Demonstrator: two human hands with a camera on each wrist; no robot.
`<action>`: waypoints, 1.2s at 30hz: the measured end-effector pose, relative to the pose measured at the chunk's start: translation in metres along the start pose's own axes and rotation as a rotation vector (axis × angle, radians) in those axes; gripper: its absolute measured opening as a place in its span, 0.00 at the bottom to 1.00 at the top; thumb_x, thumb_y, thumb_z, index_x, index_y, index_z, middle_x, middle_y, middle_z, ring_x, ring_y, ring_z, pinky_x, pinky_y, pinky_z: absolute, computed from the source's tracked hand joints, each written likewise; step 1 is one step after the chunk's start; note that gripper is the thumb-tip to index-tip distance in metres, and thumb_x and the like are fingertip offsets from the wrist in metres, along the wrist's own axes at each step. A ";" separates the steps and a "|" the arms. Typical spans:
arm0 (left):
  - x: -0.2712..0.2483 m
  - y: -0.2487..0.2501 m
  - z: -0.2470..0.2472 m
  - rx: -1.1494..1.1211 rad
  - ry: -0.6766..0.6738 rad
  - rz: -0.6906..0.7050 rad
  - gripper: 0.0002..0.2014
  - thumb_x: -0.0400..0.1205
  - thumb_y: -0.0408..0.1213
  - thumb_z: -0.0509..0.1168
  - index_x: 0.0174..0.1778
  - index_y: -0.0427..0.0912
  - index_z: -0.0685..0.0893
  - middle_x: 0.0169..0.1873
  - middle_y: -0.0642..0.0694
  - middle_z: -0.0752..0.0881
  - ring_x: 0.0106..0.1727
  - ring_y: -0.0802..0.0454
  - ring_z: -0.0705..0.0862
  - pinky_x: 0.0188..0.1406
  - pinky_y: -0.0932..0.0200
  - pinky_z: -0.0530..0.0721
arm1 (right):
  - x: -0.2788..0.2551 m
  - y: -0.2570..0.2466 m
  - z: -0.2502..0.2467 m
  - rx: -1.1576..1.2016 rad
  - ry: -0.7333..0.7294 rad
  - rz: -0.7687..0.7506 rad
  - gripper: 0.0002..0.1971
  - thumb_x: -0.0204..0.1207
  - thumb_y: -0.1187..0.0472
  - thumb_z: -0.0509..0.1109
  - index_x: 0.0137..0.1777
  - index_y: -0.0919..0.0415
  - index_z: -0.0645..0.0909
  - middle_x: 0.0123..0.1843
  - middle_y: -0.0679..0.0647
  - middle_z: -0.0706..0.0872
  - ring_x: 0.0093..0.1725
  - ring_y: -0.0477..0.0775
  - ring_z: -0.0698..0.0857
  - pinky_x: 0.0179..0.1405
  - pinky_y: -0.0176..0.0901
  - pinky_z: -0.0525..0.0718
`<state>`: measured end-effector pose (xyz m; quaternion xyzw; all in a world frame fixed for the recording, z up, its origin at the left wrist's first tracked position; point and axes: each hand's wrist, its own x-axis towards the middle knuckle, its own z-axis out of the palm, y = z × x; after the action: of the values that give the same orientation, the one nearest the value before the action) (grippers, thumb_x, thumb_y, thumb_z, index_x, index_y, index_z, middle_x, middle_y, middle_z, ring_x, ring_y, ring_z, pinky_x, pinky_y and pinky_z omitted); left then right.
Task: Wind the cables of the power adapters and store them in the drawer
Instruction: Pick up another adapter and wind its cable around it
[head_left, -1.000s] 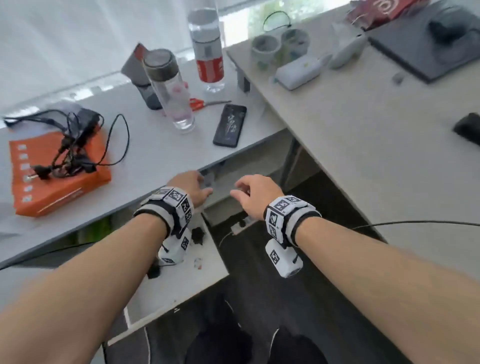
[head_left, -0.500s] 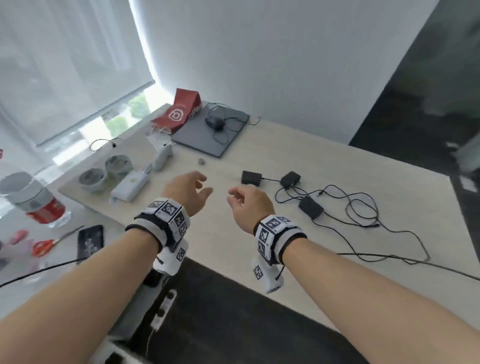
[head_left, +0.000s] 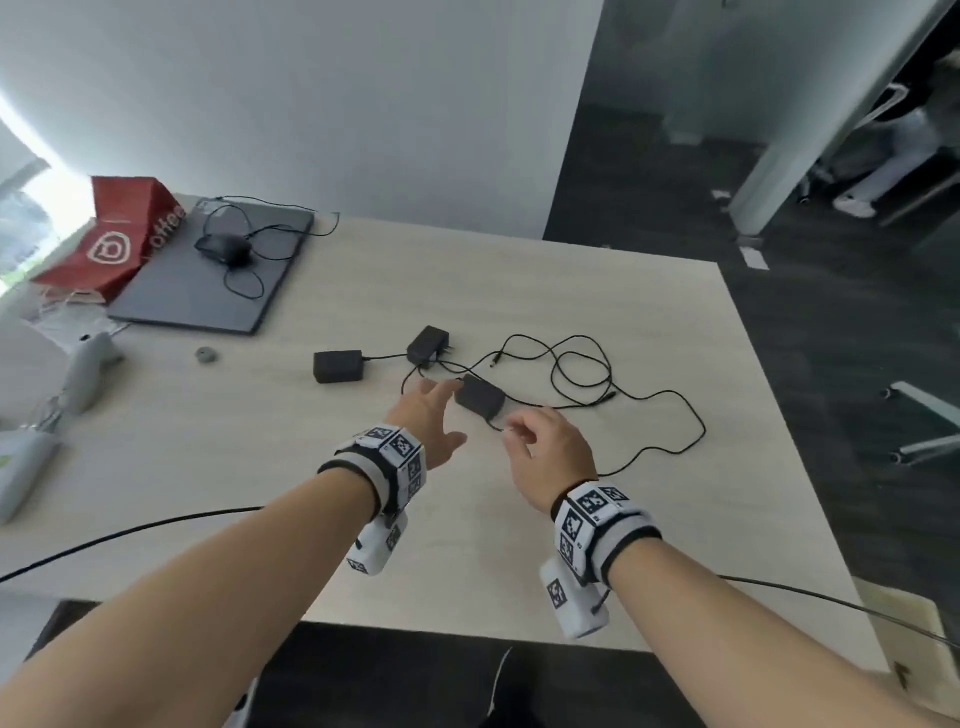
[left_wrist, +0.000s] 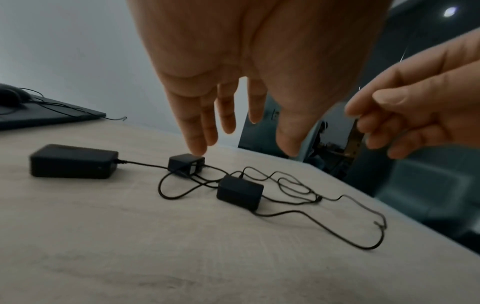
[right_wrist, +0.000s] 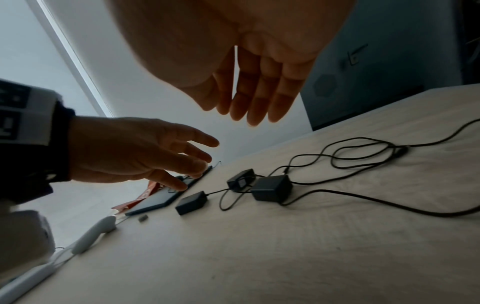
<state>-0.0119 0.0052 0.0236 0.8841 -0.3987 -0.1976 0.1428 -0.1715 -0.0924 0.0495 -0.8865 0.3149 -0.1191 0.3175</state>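
Three black power adapters lie on the light wooden table (head_left: 519, 545): a flat one (head_left: 337, 366) on the left, a small plug-type one (head_left: 428, 345) behind, and the nearest one (head_left: 480, 397) in the middle. Their thin black cables (head_left: 571, 374) sprawl in loose tangled loops to the right. My left hand (head_left: 431, 415) hovers with fingers straight, just left of the nearest adapter (left_wrist: 240, 192). My right hand (head_left: 527, 436) hangs above the cable beside that adapter (right_wrist: 271, 188), fingers loosely curled and holding nothing. The drawer is out of view.
A closed grey laptop (head_left: 208, 280) with a wired mouse (head_left: 223, 249) on it sits at the back left, beside a red paper bag (head_left: 124, 234). White devices (head_left: 85, 374) lie along the left edge. A small grey object (head_left: 206, 355) lies near the laptop. Dark floor lies beyond the table's right edge.
The view has swung from the left desk and its open drawer to this table. Both hands have reached forward over the adapters, and the left fingers have straightened.
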 end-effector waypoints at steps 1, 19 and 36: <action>0.013 0.004 0.007 0.040 -0.025 -0.014 0.37 0.77 0.47 0.71 0.79 0.54 0.60 0.73 0.43 0.69 0.68 0.43 0.76 0.66 0.48 0.78 | 0.006 0.013 -0.001 -0.004 -0.009 0.008 0.09 0.78 0.58 0.67 0.55 0.54 0.84 0.53 0.47 0.84 0.52 0.47 0.83 0.48 0.34 0.74; 0.128 0.026 0.062 0.345 -0.152 -0.066 0.28 0.78 0.32 0.68 0.73 0.50 0.67 0.72 0.46 0.68 0.70 0.42 0.71 0.61 0.47 0.80 | 0.074 0.140 -0.019 -0.009 -0.110 0.053 0.09 0.78 0.57 0.66 0.55 0.51 0.84 0.53 0.45 0.84 0.53 0.46 0.84 0.53 0.43 0.82; 0.051 0.066 -0.142 -1.629 -0.073 0.077 0.19 0.87 0.44 0.55 0.68 0.35 0.75 0.54 0.38 0.86 0.58 0.32 0.86 0.51 0.40 0.88 | 0.115 -0.039 -0.061 0.575 -0.206 0.153 0.22 0.78 0.47 0.70 0.69 0.54 0.76 0.55 0.53 0.88 0.53 0.51 0.85 0.53 0.43 0.81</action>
<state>0.0423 -0.0627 0.1641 0.4813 -0.1646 -0.4492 0.7345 -0.0891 -0.1720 0.1228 -0.7414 0.3004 -0.0886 0.5935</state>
